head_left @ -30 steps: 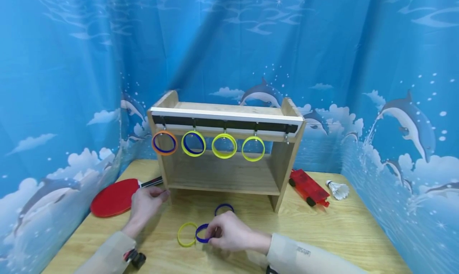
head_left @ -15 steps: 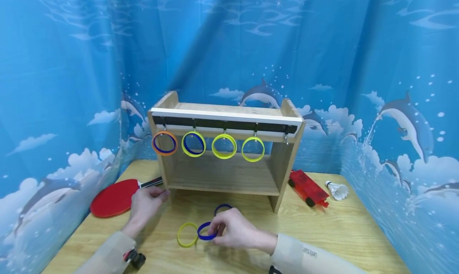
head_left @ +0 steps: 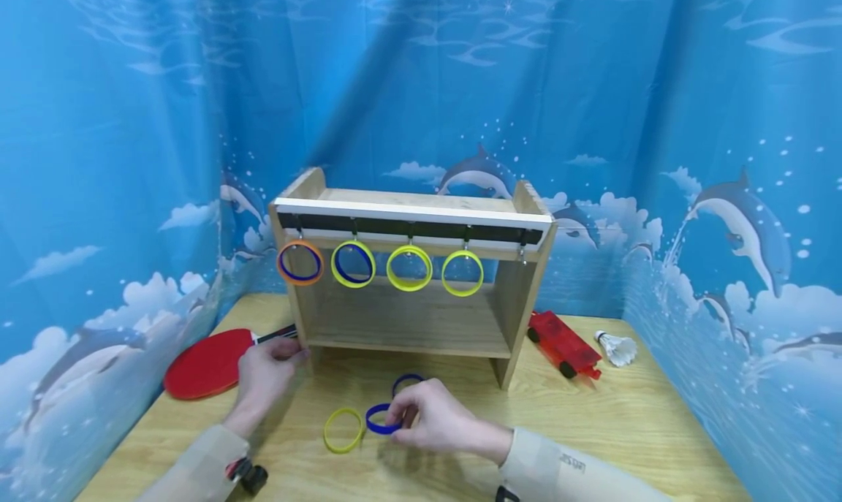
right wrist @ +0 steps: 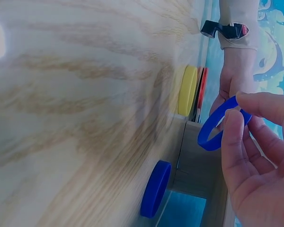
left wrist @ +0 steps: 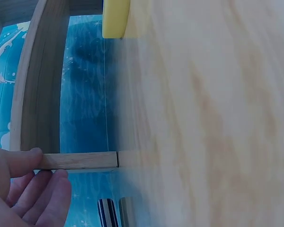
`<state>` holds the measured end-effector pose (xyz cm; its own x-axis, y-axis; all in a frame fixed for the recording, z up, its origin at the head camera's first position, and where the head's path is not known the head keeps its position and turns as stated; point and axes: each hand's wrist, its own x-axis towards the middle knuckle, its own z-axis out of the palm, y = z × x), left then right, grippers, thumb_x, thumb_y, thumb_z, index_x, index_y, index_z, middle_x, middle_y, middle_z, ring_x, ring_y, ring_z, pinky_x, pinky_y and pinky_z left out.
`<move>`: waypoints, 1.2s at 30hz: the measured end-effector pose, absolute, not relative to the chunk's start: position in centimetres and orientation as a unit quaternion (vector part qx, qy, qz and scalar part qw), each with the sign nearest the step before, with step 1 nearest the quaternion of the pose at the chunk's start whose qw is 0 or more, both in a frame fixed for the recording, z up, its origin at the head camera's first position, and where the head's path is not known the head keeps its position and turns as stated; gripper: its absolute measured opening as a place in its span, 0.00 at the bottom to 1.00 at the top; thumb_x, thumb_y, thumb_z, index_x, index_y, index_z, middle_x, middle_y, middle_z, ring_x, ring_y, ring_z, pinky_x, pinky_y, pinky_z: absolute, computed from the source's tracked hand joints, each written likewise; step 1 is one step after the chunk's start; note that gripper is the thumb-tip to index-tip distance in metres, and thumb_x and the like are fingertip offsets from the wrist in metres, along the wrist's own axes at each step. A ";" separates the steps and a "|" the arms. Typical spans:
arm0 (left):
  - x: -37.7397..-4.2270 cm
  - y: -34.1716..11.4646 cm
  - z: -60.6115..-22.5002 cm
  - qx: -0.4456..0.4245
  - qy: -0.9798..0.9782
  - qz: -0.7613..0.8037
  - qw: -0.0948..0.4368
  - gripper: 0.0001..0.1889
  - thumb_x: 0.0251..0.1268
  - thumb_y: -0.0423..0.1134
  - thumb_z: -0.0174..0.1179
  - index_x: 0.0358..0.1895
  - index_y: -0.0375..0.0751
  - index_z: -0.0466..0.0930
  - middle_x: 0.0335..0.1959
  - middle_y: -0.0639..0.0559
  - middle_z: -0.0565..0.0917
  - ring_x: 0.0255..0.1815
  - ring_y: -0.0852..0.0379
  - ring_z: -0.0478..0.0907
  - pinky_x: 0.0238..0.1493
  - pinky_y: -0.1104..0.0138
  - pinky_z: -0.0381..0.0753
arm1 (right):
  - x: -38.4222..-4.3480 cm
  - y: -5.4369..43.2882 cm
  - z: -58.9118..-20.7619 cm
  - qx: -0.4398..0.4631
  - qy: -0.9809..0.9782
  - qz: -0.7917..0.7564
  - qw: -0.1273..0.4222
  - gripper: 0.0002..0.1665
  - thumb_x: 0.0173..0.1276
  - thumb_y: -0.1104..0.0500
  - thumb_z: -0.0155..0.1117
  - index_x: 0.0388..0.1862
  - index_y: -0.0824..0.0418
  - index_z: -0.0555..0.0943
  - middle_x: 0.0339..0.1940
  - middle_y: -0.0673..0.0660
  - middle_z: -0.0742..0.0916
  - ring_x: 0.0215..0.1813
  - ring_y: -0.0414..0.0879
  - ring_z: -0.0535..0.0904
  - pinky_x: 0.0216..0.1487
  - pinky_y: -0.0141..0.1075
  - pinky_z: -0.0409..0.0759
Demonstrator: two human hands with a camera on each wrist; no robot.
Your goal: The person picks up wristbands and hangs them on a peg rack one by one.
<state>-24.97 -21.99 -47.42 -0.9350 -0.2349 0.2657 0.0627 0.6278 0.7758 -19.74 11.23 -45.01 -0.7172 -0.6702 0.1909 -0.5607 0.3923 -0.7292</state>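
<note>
My right hand (head_left: 437, 418) pinches a blue ring (right wrist: 211, 135) between thumb and fingertips, lifted just above the table. A second blue ring (head_left: 408, 380) lies behind that hand, partly hidden by it. To the left a yellow ring (head_left: 343, 430) rests on the wood. My left hand (head_left: 266, 374) grips the lower left side panel (left wrist: 80, 161) of the wooden shelf, thumb on one face and fingers on the other. From hooks along the shelf's front hang an orange ring (head_left: 281, 270) with a blue one inside, a yellow-and-blue pair (head_left: 335, 271) and more yellow rings (head_left: 409, 286).
The rightmost hook (head_left: 522, 253) carries no ring. A red table tennis paddle (head_left: 204, 364) lies left of the shelf. On the right are a red toy car (head_left: 567, 343) and a white shuttlecock (head_left: 618, 350). A blue dolphin-print curtain (head_left: 421, 71) surrounds the table.
The right hand has lifted the blue ring off the table and moved slightly right and away, apart from the yellow ring. My left hand keeps its hold on the shelf.
</note>
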 end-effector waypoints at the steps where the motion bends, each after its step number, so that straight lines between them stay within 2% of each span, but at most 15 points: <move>1: -24.9 -22.0 -47.4 0.051 -0.884 -0.429 0.178 0.10 0.70 0.38 0.77 0.49 0.37 0.95 0.45 0.39 0.97 0.44 0.47 0.95 0.42 0.69 0.82 | -19.8 11.3 -45.0 -0.369 0.831 -0.411 0.068 0.10 0.61 0.73 0.81 0.39 0.62 0.93 0.36 0.58 0.96 0.32 0.23 0.85 0.37 0.23 0.86; 5: -24.9 -21.9 -47.4 0.053 -0.881 -0.431 0.187 0.09 0.70 0.37 0.77 0.48 0.38 0.95 0.43 0.40 0.98 0.41 0.50 0.95 0.41 0.71 0.81 | -19.8 11.5 -45.0 -0.366 0.830 -0.416 0.068 0.10 0.61 0.73 0.82 0.38 0.62 0.93 0.35 0.57 0.96 0.32 0.23 0.84 0.37 0.24 0.86; 21: -24.8 -22.0 -47.2 0.052 -0.881 -0.433 0.182 0.10 0.71 0.38 0.77 0.48 0.37 0.94 0.45 0.39 0.97 0.43 0.46 0.95 0.41 0.72 0.81 | -20.0 12.8 -44.0 -0.372 0.822 -0.429 0.034 0.06 0.67 0.68 0.81 0.40 0.59 0.93 0.33 0.56 0.96 0.33 0.24 0.84 0.34 0.27 0.88; 27: -24.9 -22.0 -47.3 0.049 -0.884 -0.425 0.190 0.09 0.70 0.38 0.77 0.47 0.37 0.94 0.43 0.40 0.98 0.43 0.47 0.96 0.42 0.73 0.80 | -19.6 13.5 -42.8 -0.381 0.806 -0.452 -0.018 0.07 0.69 0.67 0.81 0.42 0.59 0.92 0.34 0.56 0.95 0.32 0.25 0.84 0.32 0.33 0.90; 32: -25.0 -22.0 -47.3 0.049 -0.884 -0.422 0.195 0.09 0.70 0.38 0.77 0.46 0.37 0.94 0.42 0.40 0.98 0.42 0.50 0.95 0.43 0.72 0.80 | -19.3 14.3 -41.5 -0.382 0.783 -0.487 -0.066 0.07 0.70 0.67 0.81 0.43 0.60 0.92 0.34 0.58 0.95 0.33 0.28 0.87 0.30 0.33 0.88; 36: -24.9 -21.9 -47.3 0.052 -0.884 -0.422 0.194 0.09 0.70 0.38 0.77 0.47 0.37 0.94 0.43 0.40 0.98 0.43 0.48 0.95 0.46 0.71 0.80 | -19.3 14.9 -40.3 -0.386 0.761 -0.508 -0.115 0.07 0.70 0.68 0.80 0.44 0.61 0.92 0.33 0.59 0.94 0.33 0.31 0.88 0.30 0.34 0.89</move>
<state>-24.92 -21.90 -47.27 -0.9196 -0.2546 0.2990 0.0722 0.6388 0.7660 -19.26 14.92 -40.28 -0.6758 -0.4706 0.5673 -0.7043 0.1854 -0.6852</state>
